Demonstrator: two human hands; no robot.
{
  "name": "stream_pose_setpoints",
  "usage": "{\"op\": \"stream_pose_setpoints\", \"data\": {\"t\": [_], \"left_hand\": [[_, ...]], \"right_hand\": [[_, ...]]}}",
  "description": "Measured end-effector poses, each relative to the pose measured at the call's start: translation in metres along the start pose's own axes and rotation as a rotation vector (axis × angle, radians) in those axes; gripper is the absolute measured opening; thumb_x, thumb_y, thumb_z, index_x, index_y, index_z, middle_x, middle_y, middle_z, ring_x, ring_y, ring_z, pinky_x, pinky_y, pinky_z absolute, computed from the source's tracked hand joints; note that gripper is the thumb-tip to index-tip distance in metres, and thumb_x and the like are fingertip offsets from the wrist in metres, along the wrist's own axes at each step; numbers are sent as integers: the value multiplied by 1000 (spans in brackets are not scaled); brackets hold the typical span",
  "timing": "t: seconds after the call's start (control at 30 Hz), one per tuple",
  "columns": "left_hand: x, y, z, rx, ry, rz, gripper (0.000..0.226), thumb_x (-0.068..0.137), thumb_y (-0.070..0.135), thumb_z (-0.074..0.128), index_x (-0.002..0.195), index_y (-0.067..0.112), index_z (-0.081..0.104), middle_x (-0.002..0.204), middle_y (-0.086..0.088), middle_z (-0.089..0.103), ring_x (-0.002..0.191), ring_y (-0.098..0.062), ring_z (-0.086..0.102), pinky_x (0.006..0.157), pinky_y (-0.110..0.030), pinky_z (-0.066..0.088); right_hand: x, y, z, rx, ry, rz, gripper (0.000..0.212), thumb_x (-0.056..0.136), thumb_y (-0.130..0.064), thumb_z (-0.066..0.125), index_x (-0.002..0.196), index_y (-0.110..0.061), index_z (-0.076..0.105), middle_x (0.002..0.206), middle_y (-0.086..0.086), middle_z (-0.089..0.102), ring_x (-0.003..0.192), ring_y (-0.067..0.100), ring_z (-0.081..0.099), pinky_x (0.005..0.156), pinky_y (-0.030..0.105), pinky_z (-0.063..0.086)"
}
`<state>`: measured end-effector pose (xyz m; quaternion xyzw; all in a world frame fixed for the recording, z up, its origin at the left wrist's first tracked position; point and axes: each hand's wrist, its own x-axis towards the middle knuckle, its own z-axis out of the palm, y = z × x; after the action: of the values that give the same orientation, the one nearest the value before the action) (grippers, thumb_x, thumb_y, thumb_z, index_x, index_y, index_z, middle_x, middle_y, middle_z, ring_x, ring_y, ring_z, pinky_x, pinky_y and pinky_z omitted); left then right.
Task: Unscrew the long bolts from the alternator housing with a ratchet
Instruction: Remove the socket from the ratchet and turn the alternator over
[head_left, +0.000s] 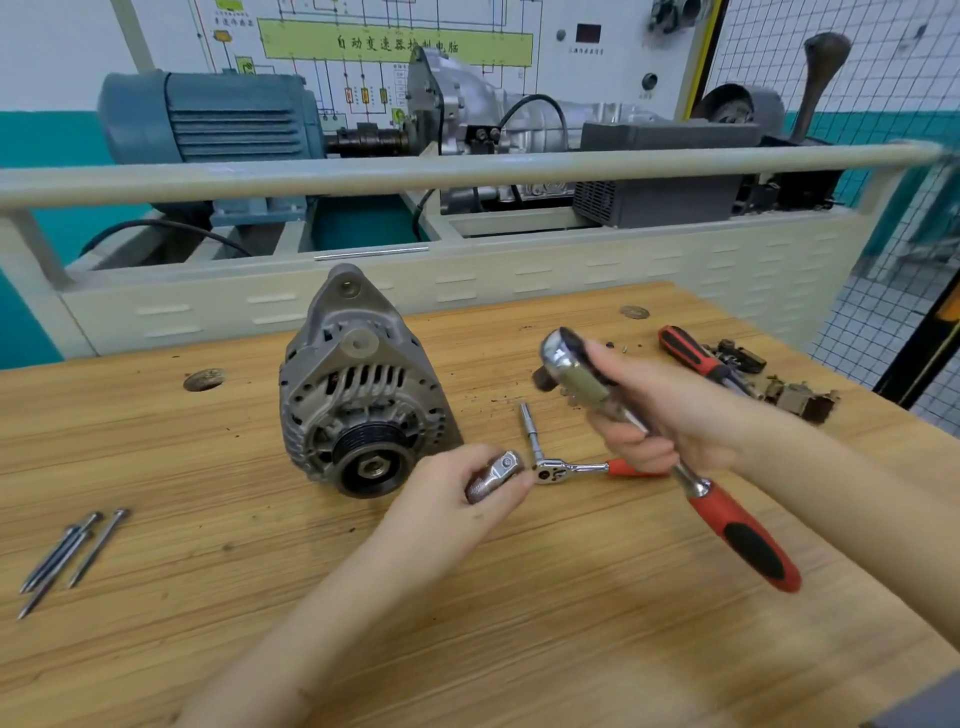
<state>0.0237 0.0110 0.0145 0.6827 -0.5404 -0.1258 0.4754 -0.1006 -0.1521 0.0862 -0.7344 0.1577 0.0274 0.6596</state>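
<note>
Three long steel bolts (72, 551) are already lying far left on the wooden worktop (467, 597). Right hand (670, 410) is gripping the big red-handled ratchet (649, 436); left hand (467, 488) is pinching probably a chrome socket (493, 473), nearer the grey cast alternator (358, 395), which is sitting pulley-forward just left.

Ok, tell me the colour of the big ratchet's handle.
Red with black inserts, on the big ratchet gripped by the right hand; the head view shows it.
</note>
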Motion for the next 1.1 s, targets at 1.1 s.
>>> {"op": "stream_pose_setpoints", "data": {"t": [1.1], "left_hand": [[2,50,-43,-1658,565,-498,42,98,45,26,71,15,38,71,-9,72,56,-20,68,59,-32,53]], "right_hand": [[13,2,115,212,55,-193,54,58,-65,51,77,-14,55,34,-4,35,23,7,22,33,10,15]]}}
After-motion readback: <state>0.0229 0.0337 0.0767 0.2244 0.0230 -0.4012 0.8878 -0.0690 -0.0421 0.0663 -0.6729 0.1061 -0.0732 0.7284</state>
